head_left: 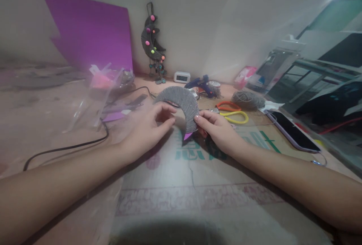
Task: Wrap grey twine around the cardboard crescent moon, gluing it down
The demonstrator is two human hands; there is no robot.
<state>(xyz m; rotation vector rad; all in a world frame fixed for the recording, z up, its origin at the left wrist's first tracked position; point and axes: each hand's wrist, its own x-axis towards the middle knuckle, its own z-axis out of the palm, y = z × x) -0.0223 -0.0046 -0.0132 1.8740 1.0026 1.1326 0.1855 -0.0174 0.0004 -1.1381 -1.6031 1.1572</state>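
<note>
Above the printed board: one crescent, its lower end pinched by your right hand, seemingly to steady it; your left hand, thumb and forefinger parted, curls by the other end, whether it grips cannot be told; covering, ridged grey yarn; exposed tip, flat, purple, pointed.

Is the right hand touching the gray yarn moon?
Touching. The head view shows the right hand with its thumb on the edge of the gray moon, above the purple tip.
</note>
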